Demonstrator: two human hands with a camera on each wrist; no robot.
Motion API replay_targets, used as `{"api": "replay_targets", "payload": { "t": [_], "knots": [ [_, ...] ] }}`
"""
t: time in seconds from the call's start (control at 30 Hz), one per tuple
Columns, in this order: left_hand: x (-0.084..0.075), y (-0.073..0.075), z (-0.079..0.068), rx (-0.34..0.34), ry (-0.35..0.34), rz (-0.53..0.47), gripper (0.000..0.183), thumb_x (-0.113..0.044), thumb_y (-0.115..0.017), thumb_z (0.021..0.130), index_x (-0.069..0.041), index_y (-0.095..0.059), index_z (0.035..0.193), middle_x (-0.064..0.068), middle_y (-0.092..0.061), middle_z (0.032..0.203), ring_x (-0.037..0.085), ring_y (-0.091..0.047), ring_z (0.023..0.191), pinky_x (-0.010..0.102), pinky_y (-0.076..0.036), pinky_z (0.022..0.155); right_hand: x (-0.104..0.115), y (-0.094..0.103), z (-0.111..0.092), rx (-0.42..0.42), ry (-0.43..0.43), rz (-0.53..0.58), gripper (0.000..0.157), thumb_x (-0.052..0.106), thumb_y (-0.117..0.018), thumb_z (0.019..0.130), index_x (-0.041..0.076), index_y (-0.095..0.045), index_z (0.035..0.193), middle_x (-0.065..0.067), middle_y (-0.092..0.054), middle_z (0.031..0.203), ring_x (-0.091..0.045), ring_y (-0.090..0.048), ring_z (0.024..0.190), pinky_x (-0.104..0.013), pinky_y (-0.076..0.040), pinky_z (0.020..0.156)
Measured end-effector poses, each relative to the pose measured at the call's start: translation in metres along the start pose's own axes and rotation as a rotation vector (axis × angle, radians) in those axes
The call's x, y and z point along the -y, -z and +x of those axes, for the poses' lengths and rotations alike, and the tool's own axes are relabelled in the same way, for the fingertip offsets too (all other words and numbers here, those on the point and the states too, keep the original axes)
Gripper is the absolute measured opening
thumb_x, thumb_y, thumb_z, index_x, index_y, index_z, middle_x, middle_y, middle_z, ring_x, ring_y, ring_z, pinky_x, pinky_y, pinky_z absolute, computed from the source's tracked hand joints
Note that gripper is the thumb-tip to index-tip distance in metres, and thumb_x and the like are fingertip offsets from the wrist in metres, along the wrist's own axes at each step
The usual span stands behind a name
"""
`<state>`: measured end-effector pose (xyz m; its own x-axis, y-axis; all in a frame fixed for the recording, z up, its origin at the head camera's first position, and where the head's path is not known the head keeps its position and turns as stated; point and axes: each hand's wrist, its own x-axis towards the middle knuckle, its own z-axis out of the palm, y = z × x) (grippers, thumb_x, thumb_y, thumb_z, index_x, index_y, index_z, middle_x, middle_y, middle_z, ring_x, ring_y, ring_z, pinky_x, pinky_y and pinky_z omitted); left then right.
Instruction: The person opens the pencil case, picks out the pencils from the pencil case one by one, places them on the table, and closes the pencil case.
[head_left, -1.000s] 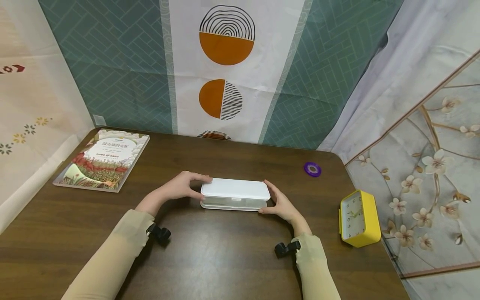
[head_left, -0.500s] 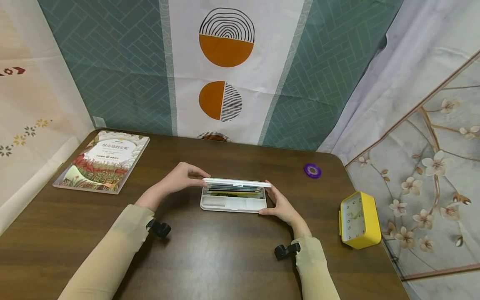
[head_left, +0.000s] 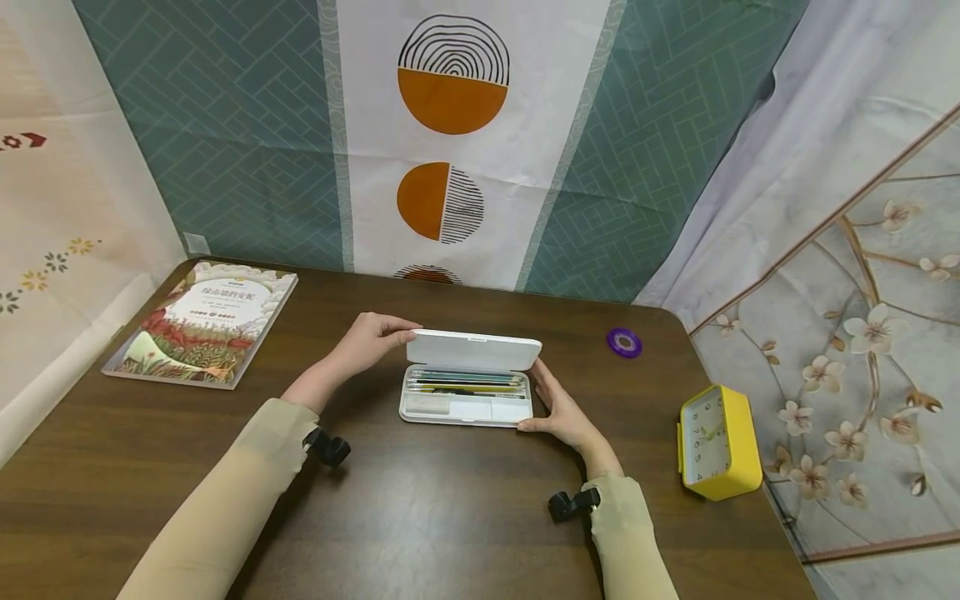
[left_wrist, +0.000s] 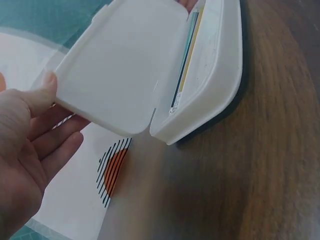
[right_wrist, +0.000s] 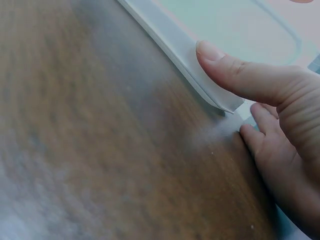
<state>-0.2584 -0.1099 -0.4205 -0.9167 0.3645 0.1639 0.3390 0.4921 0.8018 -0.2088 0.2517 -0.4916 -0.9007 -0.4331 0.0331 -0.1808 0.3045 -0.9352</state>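
A white pencil case (head_left: 467, 422) lies on the brown table with its lid (head_left: 474, 350) raised at the back. Several pencils (head_left: 467, 380) fill its rear section, and pale blocks (head_left: 471, 407) sit along the front. My left hand (head_left: 369, 340) pinches the lid's left corner; in the left wrist view the thumb lies on the inner face, the other fingers behind. At the right end, my right hand (head_left: 561, 412) holds the case, thumb at the front corner and fingers toward the back. The right wrist view shows that thumb (right_wrist: 235, 75) on the case's front wall.
A book (head_left: 202, 325) with a picture cover lies at the table's back left. To the right are a purple disc (head_left: 624, 342) and a yellow alarm clock (head_left: 718, 442). A patterned cloth (head_left: 465, 217) hangs behind the table.
The lid has swung up and back from nearly closed, uncovering the pencils. My left hand has risen and moved back with it. The right hand has stayed at the case's right end.
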Motion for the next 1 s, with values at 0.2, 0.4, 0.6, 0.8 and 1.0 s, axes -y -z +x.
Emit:
{"api": "replay_targets", "payload": {
  "t": [0.2,0.4,0.6,0.8,1.0],
  "knots": [
    [0.001,-0.003,0.009,-0.055,0.031,0.024,0.03,-0.016,-0.058,0.098,0.002,-0.067,0.121,0.021,-0.068,0.12,0.034,-0.065,0.11,0.049,-0.053,0.093,0.002,0.0,-0.001,0.01,0.034,-0.017,0.122,-0.003,-0.083,0.071,0.014,0.002,0.158,-0.007,0.004,0.166,-0.03,0.0,0.152,-0.053,-0.013,0.12],
    [0.007,-0.008,0.021,-0.09,0.075,0.056,0.033,-0.017,-0.055,0.1,0.003,-0.065,0.124,0.021,-0.066,0.123,0.035,-0.062,0.116,0.049,-0.051,0.096,0.006,0.001,-0.002,0.023,0.038,-0.014,0.12,-0.011,-0.078,0.072,0.008,0.005,0.157,-0.011,0.01,0.165,-0.032,0.005,0.152,-0.055,-0.011,0.12],
    [0.014,-0.011,0.029,-0.097,0.113,0.069,0.034,-0.018,-0.054,0.101,0.003,-0.063,0.127,0.022,-0.065,0.125,0.036,-0.061,0.118,0.049,-0.05,0.098,0.004,0.0,-0.002,0.034,0.042,-0.039,0.118,-0.009,-0.078,0.074,0.01,0.003,0.157,-0.01,0.01,0.165,-0.029,0.005,0.152,-0.055,-0.012,0.12],
    [0.023,-0.014,0.031,-0.076,0.154,0.08,0.036,-0.017,-0.056,0.1,0.004,-0.061,0.129,0.023,-0.063,0.127,0.037,-0.06,0.118,0.049,-0.05,0.098,0.002,0.001,-0.002,0.047,0.049,-0.03,0.117,-0.002,-0.08,0.075,0.015,0.0,0.158,-0.005,0.005,0.166,-0.025,0.003,0.153,-0.054,-0.011,0.121],
    [0.033,-0.018,0.032,-0.063,0.188,0.076,0.037,-0.018,-0.059,0.098,0.005,-0.061,0.128,0.023,-0.063,0.127,0.037,-0.059,0.119,0.049,-0.049,0.099,0.003,0.002,-0.003,0.065,0.041,-0.03,0.116,0.003,-0.081,0.076,0.015,-0.001,0.159,-0.006,0.005,0.166,-0.024,0.004,0.152,-0.052,-0.01,0.121]
  ]
}}
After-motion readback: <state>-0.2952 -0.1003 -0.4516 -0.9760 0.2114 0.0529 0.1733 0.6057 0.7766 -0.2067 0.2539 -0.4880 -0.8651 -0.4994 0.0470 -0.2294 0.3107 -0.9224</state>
